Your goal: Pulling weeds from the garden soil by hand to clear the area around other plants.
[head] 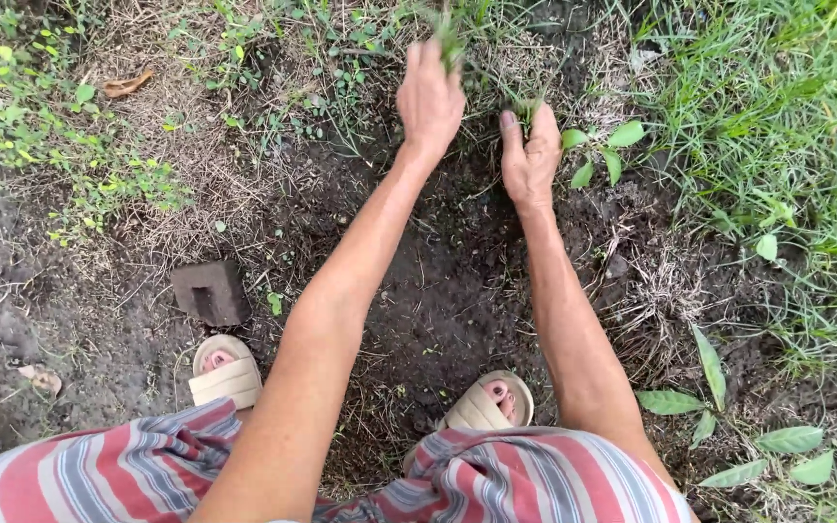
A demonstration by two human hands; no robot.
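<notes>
Dark bare soil (438,300) with weeds around it, someone bent over it.
Left hand (429,97) pinches a green grass tuft (450,44) at its fingertips; right hand (529,155) is curled closed around grass stems (525,108) beside leafy seedlings (604,150).

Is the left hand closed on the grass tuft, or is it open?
Closed on it: the left hand has its fingers curled around a grass tuft, whose green blades stick out above them.

Bare soil (438,291) lies open below both hands. Grass (777,126) crowds right of the right hand (530,155); weeds (341,87) hem the left hand (428,97).
</notes>
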